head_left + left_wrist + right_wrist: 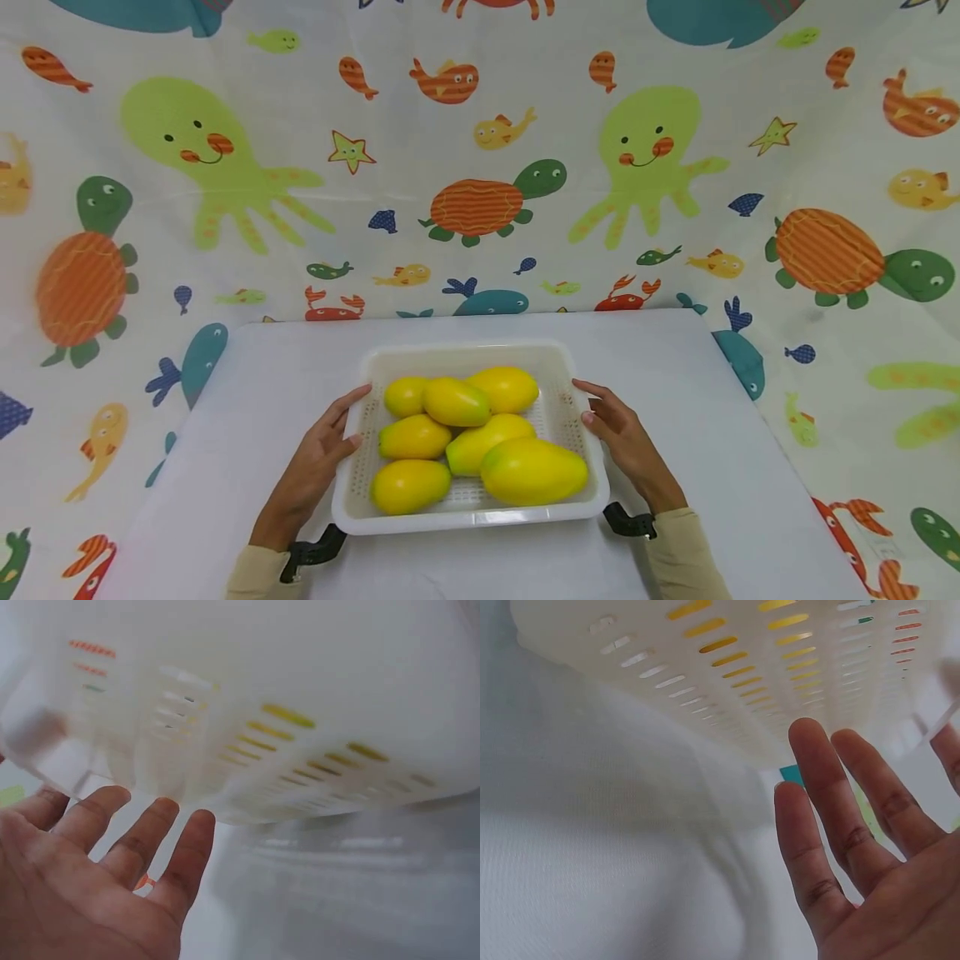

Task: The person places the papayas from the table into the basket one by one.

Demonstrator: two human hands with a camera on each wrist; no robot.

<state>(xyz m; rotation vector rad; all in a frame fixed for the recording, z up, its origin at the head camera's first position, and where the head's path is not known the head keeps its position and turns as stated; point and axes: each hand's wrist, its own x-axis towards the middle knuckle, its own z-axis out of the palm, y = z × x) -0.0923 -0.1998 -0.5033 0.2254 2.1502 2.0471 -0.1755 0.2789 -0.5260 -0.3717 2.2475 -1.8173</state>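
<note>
A white plastic basket with slotted walls holds several yellow mango-like fruits, the largest at its near right. My left hand grips the basket's left side, thumb at the rim. On the opposite side, my right hand holds the rim with its thumb as well. In the left wrist view, the fingers of the left hand reach under the basket's slotted wall. From the right wrist, the right hand has its fingers below the basket, which is raised off the table.
A white-covered table lies beneath the basket. Behind and around it hangs a cloth printed with sea animals. Black straps circle both wrists, below beige sleeves.
</note>
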